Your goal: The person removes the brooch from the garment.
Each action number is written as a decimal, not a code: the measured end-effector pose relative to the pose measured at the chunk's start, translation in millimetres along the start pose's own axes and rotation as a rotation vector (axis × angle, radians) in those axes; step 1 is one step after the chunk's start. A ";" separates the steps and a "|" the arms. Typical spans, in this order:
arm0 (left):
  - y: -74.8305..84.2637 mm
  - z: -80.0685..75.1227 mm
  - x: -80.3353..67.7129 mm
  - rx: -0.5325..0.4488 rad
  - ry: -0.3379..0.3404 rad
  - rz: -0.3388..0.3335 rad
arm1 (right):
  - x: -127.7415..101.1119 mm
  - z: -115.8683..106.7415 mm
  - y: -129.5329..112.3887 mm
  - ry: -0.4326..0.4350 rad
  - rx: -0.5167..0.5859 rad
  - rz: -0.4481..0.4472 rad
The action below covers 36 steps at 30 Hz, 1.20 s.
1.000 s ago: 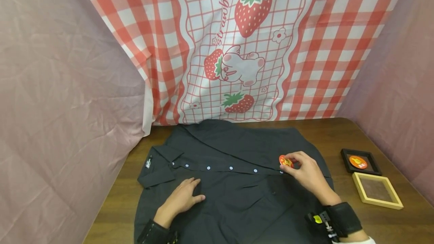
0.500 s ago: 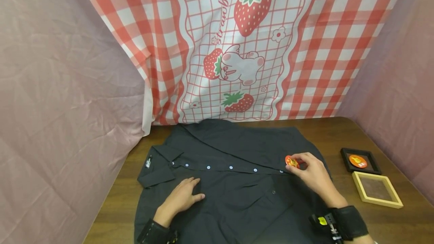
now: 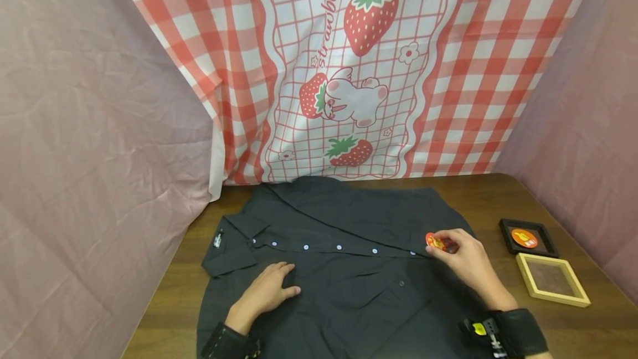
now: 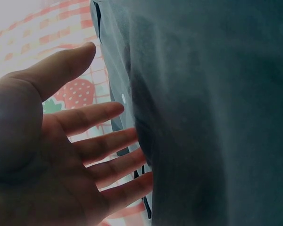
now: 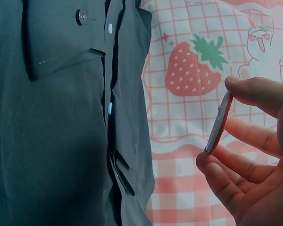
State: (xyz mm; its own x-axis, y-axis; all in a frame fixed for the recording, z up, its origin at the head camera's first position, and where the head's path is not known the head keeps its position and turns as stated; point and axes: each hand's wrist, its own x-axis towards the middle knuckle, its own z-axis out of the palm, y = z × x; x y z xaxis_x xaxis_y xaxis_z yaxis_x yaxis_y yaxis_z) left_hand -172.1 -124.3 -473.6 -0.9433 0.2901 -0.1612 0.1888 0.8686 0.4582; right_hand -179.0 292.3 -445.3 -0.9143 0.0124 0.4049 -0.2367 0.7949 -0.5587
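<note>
A dark grey button-up shirt (image 3: 319, 287) lies spread on the wooden table, collar to the left. Its row of pale buttons runs across the middle. My right hand (image 3: 463, 254) pinches a round red badge (image 3: 435, 241) between thumb and fingertips, over the shirt's right part. In the right wrist view the badge (image 5: 219, 123) shows edge-on, with a silvery back and red rim. My left hand (image 3: 266, 290) rests on the shirt below the collar, fingers spread and relaxed. The left wrist view shows that hand (image 4: 80, 141) with an empty palm, fingertips at the cloth.
Right of the shirt, a black frame (image 3: 505, 237) holds a round orange badge (image 3: 525, 238). A light wooden frame (image 3: 553, 296) lies in front of it. A red-and-white strawberry cloth (image 3: 433, 143) hangs behind the table. Pink drapes (image 3: 99, 126) close off both sides.
My right hand has drifted to the right and slightly toward me with the badge between its fingers. My left hand has stayed in place on the shirt.
</note>
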 end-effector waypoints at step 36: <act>4.7 -4.5 0.3 0.005 -0.041 -0.030 | -12.2 -30.2 35.1 0.013 -0.054 0.118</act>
State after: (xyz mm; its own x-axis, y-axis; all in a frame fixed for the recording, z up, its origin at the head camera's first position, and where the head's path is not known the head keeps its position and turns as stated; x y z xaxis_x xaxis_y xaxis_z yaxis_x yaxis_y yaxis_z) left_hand -172.8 -122.0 -467.6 -0.9367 0.2800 -0.2103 0.1621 0.8791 0.4482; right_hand -166.2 338.4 -447.9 -0.9303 0.1158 0.3481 -0.1089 0.8189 -0.5635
